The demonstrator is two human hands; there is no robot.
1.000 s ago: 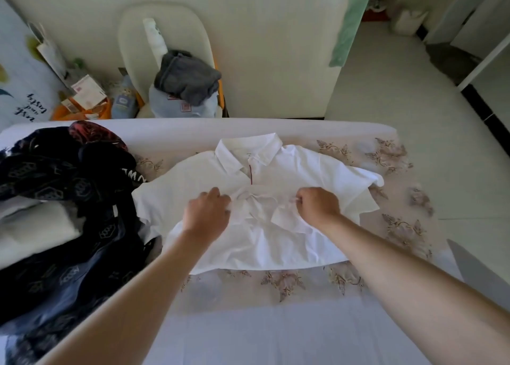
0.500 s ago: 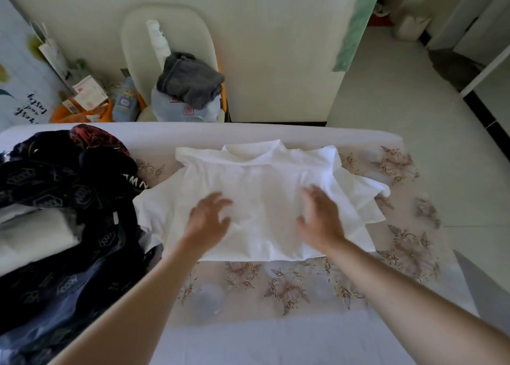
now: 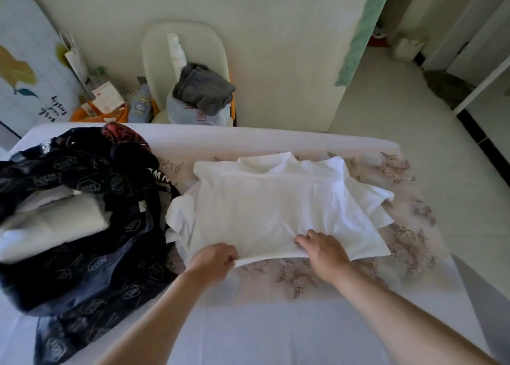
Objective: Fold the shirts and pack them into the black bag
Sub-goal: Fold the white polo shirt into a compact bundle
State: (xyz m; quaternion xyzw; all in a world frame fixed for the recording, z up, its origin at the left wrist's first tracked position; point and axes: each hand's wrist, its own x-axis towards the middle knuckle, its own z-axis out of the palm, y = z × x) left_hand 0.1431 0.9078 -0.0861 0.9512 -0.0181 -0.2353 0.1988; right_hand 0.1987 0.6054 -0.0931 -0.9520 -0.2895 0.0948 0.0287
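Observation:
A white collared shirt (image 3: 276, 204) lies flat on the bed, its lower part folded up over the chest, collar at the far side. My left hand (image 3: 214, 259) pinches the near folded edge at its left. My right hand (image 3: 323, 250) grips the same edge a little to the right, fingers curled on the cloth. The black patterned bag (image 3: 82, 254) lies open on the left of the bed, with folded white cloth (image 3: 52, 226) inside it.
The bed (image 3: 248, 334) has a white sheet with a floral panel. Beyond its far edge stands a cream chair (image 3: 185, 61) holding a grey garment and a bottle. An orange tub (image 3: 110, 113) with clutter sits beside it. Tiled floor lies to the right.
The shirt's lower part was folded up over the front, hiding the placket. Both hands then slid back to the near folded edge and closed on it.

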